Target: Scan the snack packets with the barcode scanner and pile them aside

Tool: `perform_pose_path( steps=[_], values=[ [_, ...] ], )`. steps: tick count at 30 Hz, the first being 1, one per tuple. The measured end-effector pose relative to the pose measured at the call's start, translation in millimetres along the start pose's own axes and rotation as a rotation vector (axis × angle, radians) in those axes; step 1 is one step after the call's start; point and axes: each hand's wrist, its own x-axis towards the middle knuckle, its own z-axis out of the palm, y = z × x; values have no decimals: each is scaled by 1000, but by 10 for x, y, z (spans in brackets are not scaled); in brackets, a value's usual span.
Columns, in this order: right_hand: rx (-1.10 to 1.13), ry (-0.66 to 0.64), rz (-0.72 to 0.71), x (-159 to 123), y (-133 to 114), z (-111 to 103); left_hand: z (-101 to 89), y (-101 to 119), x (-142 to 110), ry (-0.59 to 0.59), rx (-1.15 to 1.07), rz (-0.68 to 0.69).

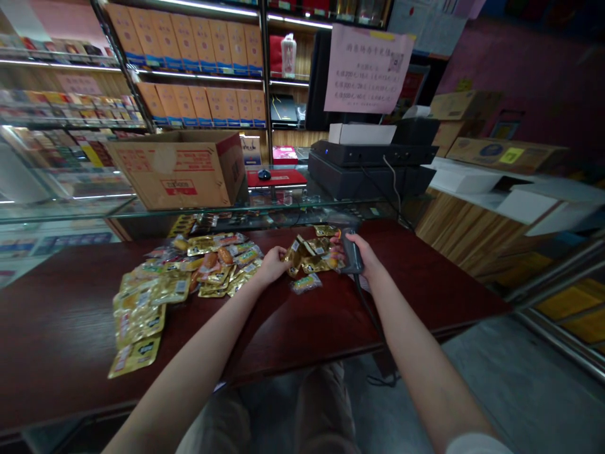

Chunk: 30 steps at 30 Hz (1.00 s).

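Observation:
My right hand point(363, 260) is closed round a dark handheld barcode scanner point(352, 251), whose cable runs back along my forearm. The scanner's head points at a small heap of gold snack packets point(312, 249) on the dark red counter point(293, 328). My left hand point(273, 263) grips one gold packet point(292, 257) at the left edge of that heap. A single clear packet point(306, 284) lies on the counter just in front of both hands. A much larger spread of gold snack packets point(155, 290) covers the counter to the left of my left hand.
A cardboard box point(179, 167) stands on the glass display case point(142, 211) behind the counter. A black register with a printer point(368, 164) sits at the back right, under a pink notice point(366, 66). Shelves of orange boxes point(198, 57) fill the back wall.

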Motion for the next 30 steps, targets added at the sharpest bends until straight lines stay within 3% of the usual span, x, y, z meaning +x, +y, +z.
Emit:
perform_pose_path(
  steps=[4,6,10,19,22,25,30],
  values=[
    [47,-156,107,-83,-19,90,-117,-23,-28,42,-402,-139],
    [43,-273,163,-102,2,135,-159,-25,-29,65,-501,-107],
    [19,-419,201,-92,98,205,-199,-5,-23,84,-396,77],
    [-48,-478,176,-77,152,220,-195,42,-62,-7,-290,212],
    [-45,-490,173,-66,147,196,-250,32,-38,52,-133,266],
    [-12,-434,167,-46,123,162,-424,-11,-46,169,181,306],
    [86,-242,127,-16,16,74,-792,-119,-126,443,730,116]
  ],
)
